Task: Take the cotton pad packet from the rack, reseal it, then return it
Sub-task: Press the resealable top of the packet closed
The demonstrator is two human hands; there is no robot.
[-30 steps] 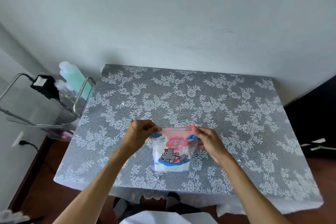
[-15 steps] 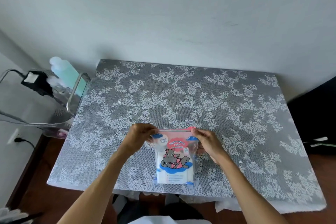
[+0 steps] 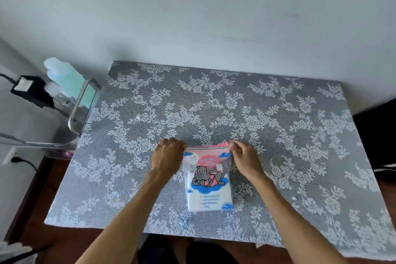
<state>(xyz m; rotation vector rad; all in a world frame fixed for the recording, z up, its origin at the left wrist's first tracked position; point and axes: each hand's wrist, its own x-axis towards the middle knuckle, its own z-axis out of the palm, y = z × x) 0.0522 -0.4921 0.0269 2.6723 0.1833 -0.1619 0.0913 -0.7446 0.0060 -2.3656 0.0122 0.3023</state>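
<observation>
The cotton pad packet (image 3: 207, 180), clear plastic with a pink top band and a cartoon hippo, lies flat on the lace-covered table (image 3: 267, 118) near its front edge. My left hand (image 3: 168, 157) pinches the packet's top left corner. My right hand (image 3: 244, 157) pinches the top right corner at the zip strip. White pads fill the lower half of the packet. The metal rack (image 3: 80, 109) stands off the table's left side.
In the rack stand a pale green bottle (image 3: 68, 79) and a black box with a white label (image 3: 30, 89). A wall socket with a plug (image 3: 14, 157) is low on the left. A dark object (image 3: 377, 139) sits to the right of the table.
The packet has gone from being held upright above the table to lying flat on it. Both hands have stayed on its top corners.
</observation>
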